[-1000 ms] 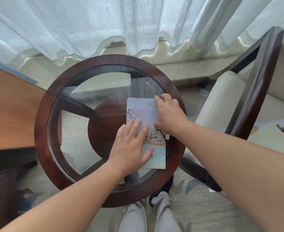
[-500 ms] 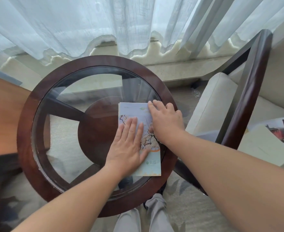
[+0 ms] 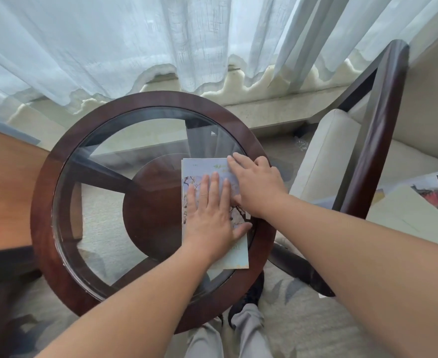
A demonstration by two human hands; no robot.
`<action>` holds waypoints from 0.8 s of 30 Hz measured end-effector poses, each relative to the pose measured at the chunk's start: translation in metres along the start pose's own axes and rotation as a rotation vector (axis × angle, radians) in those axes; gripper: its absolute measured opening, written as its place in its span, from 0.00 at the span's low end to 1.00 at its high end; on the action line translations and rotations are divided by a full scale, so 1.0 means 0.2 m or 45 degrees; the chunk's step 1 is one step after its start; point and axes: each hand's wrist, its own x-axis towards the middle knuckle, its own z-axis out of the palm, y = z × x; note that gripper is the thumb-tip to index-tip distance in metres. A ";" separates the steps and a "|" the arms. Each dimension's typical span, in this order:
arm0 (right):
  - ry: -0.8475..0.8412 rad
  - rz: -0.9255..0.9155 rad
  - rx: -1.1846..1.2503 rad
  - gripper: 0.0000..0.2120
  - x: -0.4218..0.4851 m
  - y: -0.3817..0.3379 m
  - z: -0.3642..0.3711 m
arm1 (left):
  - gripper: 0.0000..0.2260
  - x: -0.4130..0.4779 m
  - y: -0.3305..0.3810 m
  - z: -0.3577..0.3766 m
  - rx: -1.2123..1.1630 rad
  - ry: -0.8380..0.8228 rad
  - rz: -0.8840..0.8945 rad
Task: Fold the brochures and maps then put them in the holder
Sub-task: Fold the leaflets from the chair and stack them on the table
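A folded brochure (image 3: 199,169), pale blue with blossom branches printed on it, lies on the right half of the round glass table (image 3: 135,151). My left hand (image 3: 212,223) lies flat, palm down, on its middle, fingers together and pointing away from me. My right hand (image 3: 256,187) presses flat on the brochure's upper right part, fingers stretched toward its top edge. Neither hand grips the paper. More unfolded brochures and maps (image 3: 419,205) with red photos lie on the armchair seat at the right. No holder is in view.
The table has a dark wooden rim (image 3: 45,202) and stands before white curtains (image 3: 161,47). A cream armchair with a dark wooden arm (image 3: 378,140) is close on the right. A brown wooden surface (image 3: 3,189) lies at the left. My legs show below the table.
Both hands have slid along the brochure, the left one farther up its middle and the right one staying near the top right edge. The camera view shifted slightly.
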 end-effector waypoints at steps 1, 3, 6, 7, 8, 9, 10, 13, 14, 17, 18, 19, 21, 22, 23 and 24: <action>-0.031 -0.029 -0.021 0.41 -0.01 0.02 0.01 | 0.45 0.02 0.01 0.02 0.024 -0.001 -0.013; -0.081 -0.066 -0.044 0.47 -0.02 0.05 0.03 | 0.42 0.02 0.01 0.06 0.054 0.002 0.002; -0.108 -0.048 -0.012 0.48 -0.02 0.08 0.03 | 0.40 -0.03 0.00 0.08 0.012 0.012 0.069; -0.119 -0.044 -0.002 0.48 -0.02 0.08 0.04 | 0.39 -0.07 0.00 0.09 0.000 0.011 0.092; -0.133 -0.045 0.007 0.48 -0.02 0.08 0.04 | 0.39 -0.11 0.00 0.09 -0.009 0.001 0.111; -0.151 -0.047 0.015 0.48 -0.02 0.08 0.04 | 0.39 -0.15 0.00 0.10 -0.017 -0.017 0.120; -0.168 -0.050 0.021 0.49 -0.02 0.08 0.03 | 0.38 -0.19 -0.01 0.11 -0.021 -0.045 0.121; -0.198 -0.043 -0.008 0.48 -0.03 0.05 0.00 | 0.38 -0.23 -0.02 0.11 -0.005 -0.098 0.097; -0.191 -0.032 -0.010 0.45 -0.04 0.04 -0.02 | 0.39 -0.23 -0.02 0.09 0.014 -0.112 0.085; -0.032 0.012 0.155 0.38 -0.14 0.00 -0.13 | 0.39 -0.21 0.01 -0.02 0.045 -0.166 0.057; 0.064 0.020 0.248 0.35 -0.21 0.00 -0.18 | 0.38 -0.21 0.02 -0.08 0.028 -0.179 0.052; 0.160 0.024 0.353 0.33 -0.29 0.00 -0.22 | 0.36 -0.20 0.03 -0.14 0.011 -0.173 0.056; 0.308 0.037 0.546 0.27 -0.47 0.05 -0.30 | 0.32 -0.16 0.08 -0.29 -0.047 -0.118 0.072; 0.368 0.055 0.613 0.25 -0.56 0.09 -0.33 | 0.30 -0.13 0.12 -0.36 -0.108 -0.081 0.088; 0.424 0.086 0.665 0.23 -0.64 0.14 -0.35 | 0.29 -0.10 0.17 -0.43 -0.179 -0.041 0.124; 0.477 0.127 0.712 0.21 -0.73 0.20 -0.36 | 0.28 -0.08 0.23 -0.50 -0.256 -0.001 0.178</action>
